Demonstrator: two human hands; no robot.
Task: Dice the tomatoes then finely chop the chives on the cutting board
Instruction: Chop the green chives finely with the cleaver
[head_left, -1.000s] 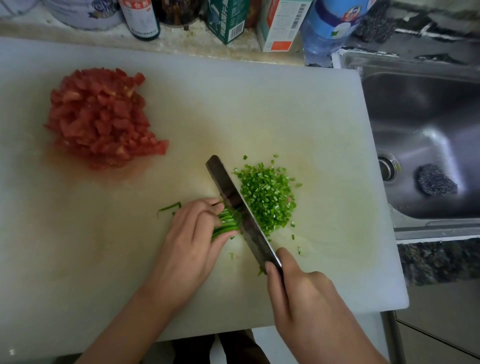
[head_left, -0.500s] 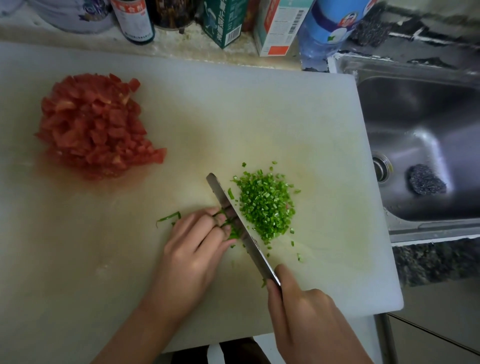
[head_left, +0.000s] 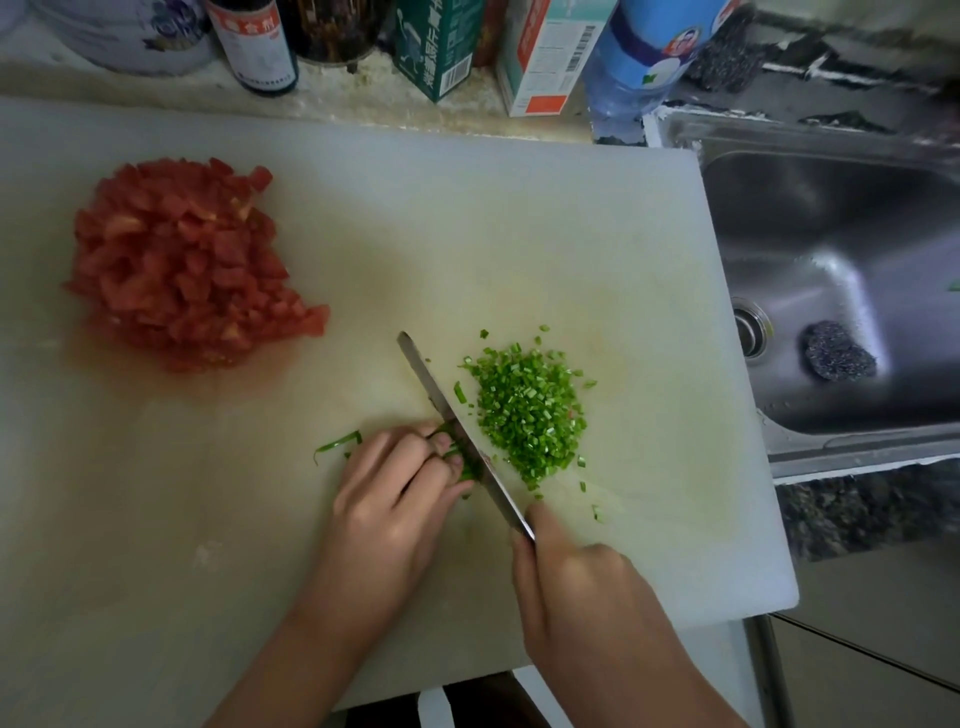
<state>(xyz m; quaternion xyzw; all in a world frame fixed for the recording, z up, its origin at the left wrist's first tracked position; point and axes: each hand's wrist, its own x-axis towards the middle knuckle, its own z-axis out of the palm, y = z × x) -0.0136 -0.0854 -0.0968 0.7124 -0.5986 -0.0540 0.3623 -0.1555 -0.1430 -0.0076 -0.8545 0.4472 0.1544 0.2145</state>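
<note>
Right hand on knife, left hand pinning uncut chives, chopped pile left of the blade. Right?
No. The head view shows the chopped chives lying right of the knife, not left. The rest holds: the right hand grips the knife and the left hand pins the uncut chives.

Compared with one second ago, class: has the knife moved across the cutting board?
Yes, slightly: the knife has edged left, away from the chopped chives and toward the left hand.

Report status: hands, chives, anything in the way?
Left hand pins uncut chives; right hand grips knife. Chopped pile beside knife. Tomatoes diced, apart. Nothing blocks the cut.
</note>
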